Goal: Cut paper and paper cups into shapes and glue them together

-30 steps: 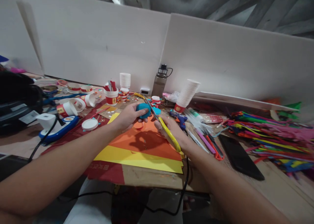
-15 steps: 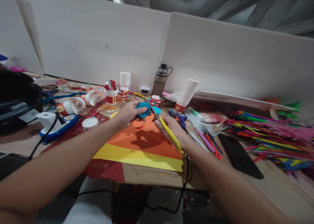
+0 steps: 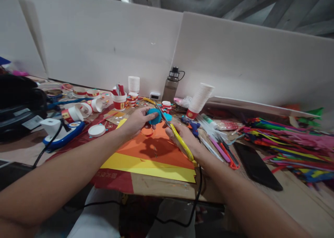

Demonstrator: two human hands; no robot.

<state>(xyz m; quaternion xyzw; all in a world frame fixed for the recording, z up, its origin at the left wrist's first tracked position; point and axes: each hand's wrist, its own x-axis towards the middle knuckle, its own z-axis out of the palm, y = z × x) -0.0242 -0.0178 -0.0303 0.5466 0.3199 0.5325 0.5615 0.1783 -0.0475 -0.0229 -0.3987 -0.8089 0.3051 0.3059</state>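
Note:
Between the thumb and fingers of my left hand (image 3: 139,120) is a blue roundish paper piece (image 3: 154,116). My right hand (image 3: 182,135) is closed on yellow-handled scissors (image 3: 180,140), whose metal blade points away from me and lies close beside the blue piece. A yellow strip shows past the blade; I cannot tell whether it belongs to the scissors. Beneath both hands lie an orange sheet (image 3: 151,154) and a yellow sheet (image 3: 151,170). Behind the blade rests another blue piece (image 3: 167,117). A small orange-rimmed round item (image 3: 147,131) sits below my left fingers.
Paper cups (image 3: 200,98) stand stacked at the back, near a bottle (image 3: 171,85). To the right lie a glue gun (image 3: 193,127), markers (image 3: 219,149), a black phone (image 3: 257,165) and colourful pipe cleaners (image 3: 287,140). A white lid (image 3: 96,130) and a blue power strip (image 3: 64,135) lie left.
The blue piece has turned a little in my left fingers. My right hand and the scissors hold nearly the same pose, and the view has shifted slightly.

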